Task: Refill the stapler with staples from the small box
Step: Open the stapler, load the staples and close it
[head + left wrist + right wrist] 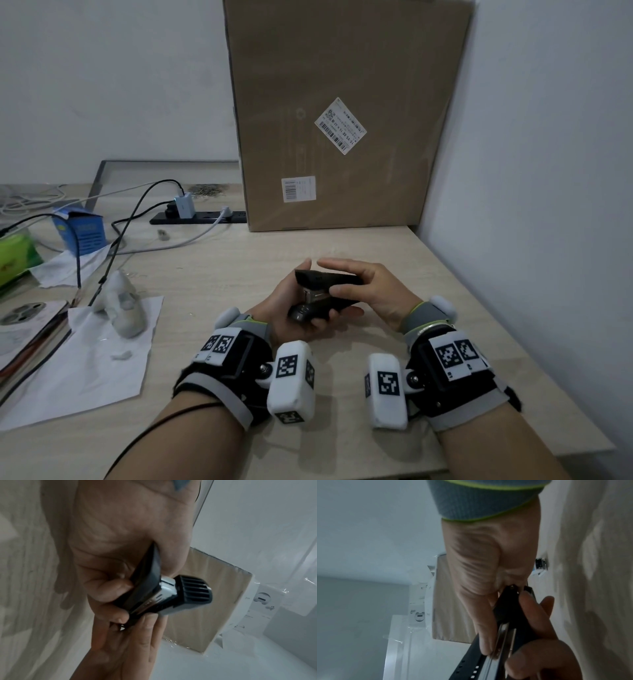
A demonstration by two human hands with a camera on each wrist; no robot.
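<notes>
A black stapler (322, 291) with a shiny metal staple rail is held above the middle of the table. My left hand (284, 308) cradles it from below, fingers curled round its base (154, 596). My right hand (373, 291) grips the rear and top cover, with the thumb pressed along the side (484, 628) and the index finger stretched over the top. The top cover stands slightly lifted off the rail (506, 615). A small blue box (82, 229) with an open flap stands far left on the table, away from both hands.
A large cardboard box (342, 113) leans against the back wall. A power strip (198, 217) with cables lies to its left. White paper (96, 359) carries a pale lumpy object (120, 308). A green pack (13, 253) and notebooks sit at the left edge. A wall (531, 205) closes the right side.
</notes>
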